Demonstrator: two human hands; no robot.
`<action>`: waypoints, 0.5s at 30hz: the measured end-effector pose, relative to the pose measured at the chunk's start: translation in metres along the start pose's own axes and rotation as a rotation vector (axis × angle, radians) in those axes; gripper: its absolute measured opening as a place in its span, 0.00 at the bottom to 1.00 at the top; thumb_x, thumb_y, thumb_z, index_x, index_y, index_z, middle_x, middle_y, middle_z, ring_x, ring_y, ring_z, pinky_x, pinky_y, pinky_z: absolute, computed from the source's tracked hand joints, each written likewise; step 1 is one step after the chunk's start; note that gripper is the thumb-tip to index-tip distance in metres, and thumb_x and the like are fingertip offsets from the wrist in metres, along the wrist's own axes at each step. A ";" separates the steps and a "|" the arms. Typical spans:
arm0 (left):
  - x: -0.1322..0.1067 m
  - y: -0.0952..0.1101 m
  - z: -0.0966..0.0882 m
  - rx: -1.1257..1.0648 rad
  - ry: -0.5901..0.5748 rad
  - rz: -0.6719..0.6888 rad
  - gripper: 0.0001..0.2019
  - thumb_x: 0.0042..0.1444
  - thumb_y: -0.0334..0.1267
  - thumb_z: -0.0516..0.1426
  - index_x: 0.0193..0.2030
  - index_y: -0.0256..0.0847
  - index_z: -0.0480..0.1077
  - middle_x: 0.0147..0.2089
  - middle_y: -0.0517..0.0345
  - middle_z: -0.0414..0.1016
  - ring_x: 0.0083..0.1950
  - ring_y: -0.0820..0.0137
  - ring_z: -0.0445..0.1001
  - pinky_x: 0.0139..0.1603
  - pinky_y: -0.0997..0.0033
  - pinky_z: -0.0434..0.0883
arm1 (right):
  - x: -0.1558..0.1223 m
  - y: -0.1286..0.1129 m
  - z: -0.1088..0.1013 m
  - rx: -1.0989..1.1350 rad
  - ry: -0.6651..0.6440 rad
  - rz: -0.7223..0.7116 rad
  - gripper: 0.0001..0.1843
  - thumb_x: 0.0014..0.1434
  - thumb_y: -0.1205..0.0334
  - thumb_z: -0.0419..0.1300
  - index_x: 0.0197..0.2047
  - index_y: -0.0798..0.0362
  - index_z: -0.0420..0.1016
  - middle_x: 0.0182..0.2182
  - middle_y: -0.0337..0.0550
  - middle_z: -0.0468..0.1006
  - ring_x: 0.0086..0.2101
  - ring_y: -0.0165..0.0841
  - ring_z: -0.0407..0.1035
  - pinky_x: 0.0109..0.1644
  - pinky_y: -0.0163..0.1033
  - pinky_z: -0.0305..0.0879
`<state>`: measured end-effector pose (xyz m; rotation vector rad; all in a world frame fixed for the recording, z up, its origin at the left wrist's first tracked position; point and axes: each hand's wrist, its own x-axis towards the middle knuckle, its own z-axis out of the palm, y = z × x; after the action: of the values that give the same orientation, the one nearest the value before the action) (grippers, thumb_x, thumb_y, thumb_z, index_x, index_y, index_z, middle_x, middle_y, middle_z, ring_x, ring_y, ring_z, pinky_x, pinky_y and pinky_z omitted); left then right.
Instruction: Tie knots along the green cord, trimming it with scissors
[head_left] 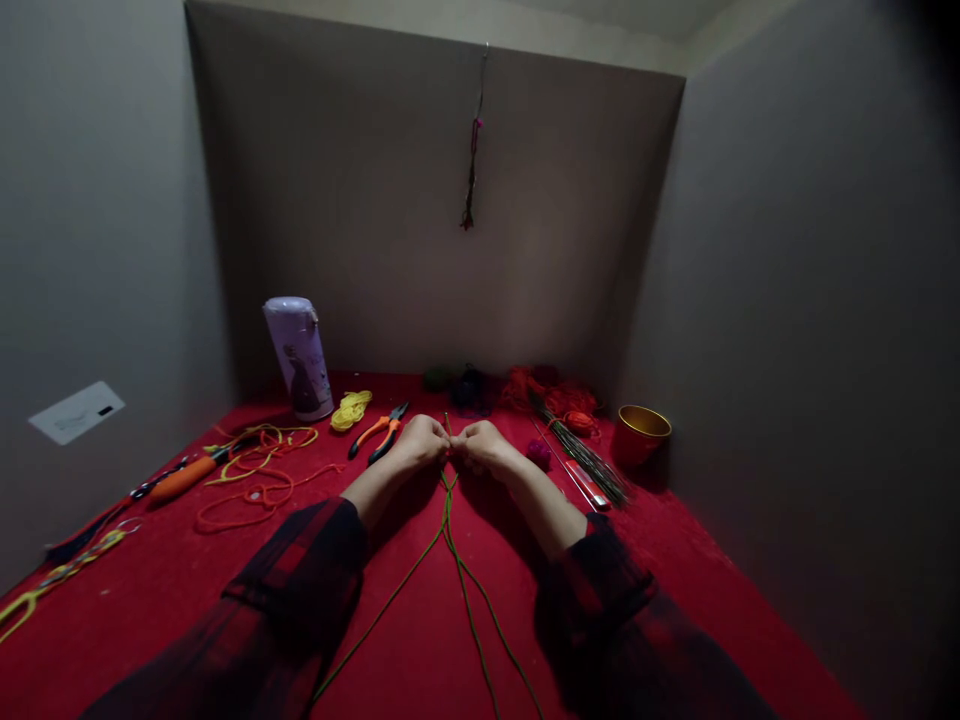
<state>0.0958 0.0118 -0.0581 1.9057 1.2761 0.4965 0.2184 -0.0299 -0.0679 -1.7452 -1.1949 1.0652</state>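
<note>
My left hand [422,441] and my right hand [481,446] meet at the middle of the red cloth, fingertips pinched close together. Between them they grip green cord [448,515], whose short upper end pokes out above the fingers. Below the hands the strands cross, then spread towards me in several long tails. Just left of my left hand lie pliers [381,433] with orange and black handles. A small magenta ball of yarn [538,454] sits beside my right wrist. The exact grip of the fingertips is too small to make out.
At the back left stands a purple canister [298,358], near yellow yarn [351,410]. Orange cord [259,500] and an orange-handled tool [182,480] lie left. To the right are a bundle of thin stems [585,458], red yarn [551,395] and a gold-rimmed cup [640,435].
</note>
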 end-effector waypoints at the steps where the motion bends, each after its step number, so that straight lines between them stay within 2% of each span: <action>1: 0.001 0.000 -0.001 0.084 0.021 0.015 0.04 0.46 0.29 0.57 0.23 0.35 0.72 0.17 0.59 0.69 0.19 0.75 0.65 0.20 0.78 0.58 | -0.001 0.000 -0.001 -0.037 -0.003 0.010 0.14 0.55 0.62 0.58 0.20 0.55 0.63 0.09 0.33 0.59 0.11 0.23 0.51 0.15 0.30 0.44; 4: 0.003 0.002 -0.008 0.277 0.071 0.060 0.04 0.43 0.29 0.58 0.25 0.36 0.75 0.21 0.56 0.73 0.25 0.72 0.70 0.23 0.77 0.59 | -0.007 -0.005 -0.002 -0.046 -0.018 0.048 0.14 0.54 0.63 0.58 0.19 0.54 0.62 0.09 0.31 0.58 0.10 0.22 0.49 0.14 0.30 0.42; 7: 0.000 0.008 -0.013 0.344 0.061 0.119 0.05 0.41 0.29 0.59 0.25 0.38 0.77 0.22 0.56 0.73 0.27 0.71 0.71 0.24 0.77 0.59 | -0.016 -0.010 -0.003 -0.008 -0.064 0.030 0.15 0.53 0.66 0.56 0.17 0.54 0.58 0.09 0.29 0.54 0.10 0.21 0.44 0.14 0.31 0.38; 11: -0.012 0.015 -0.010 0.327 -0.048 0.206 0.06 0.40 0.26 0.57 0.22 0.36 0.76 0.18 0.57 0.70 0.23 0.72 0.68 0.22 0.77 0.56 | -0.018 -0.010 -0.005 0.086 -0.145 0.007 0.17 0.52 0.68 0.55 0.16 0.53 0.53 0.10 0.28 0.51 0.11 0.19 0.42 0.16 0.31 0.36; 15: -0.024 0.020 -0.010 0.287 -0.240 0.227 0.07 0.39 0.24 0.56 0.18 0.35 0.73 0.15 0.60 0.66 0.18 0.74 0.63 0.19 0.77 0.53 | -0.012 -0.004 -0.010 0.054 -0.227 -0.029 0.15 0.55 0.67 0.57 0.18 0.55 0.60 0.12 0.32 0.57 0.13 0.21 0.48 0.17 0.31 0.44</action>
<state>0.0908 -0.0097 -0.0343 2.2874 1.0225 0.1942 0.2240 -0.0412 -0.0581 -1.5921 -1.3117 1.2933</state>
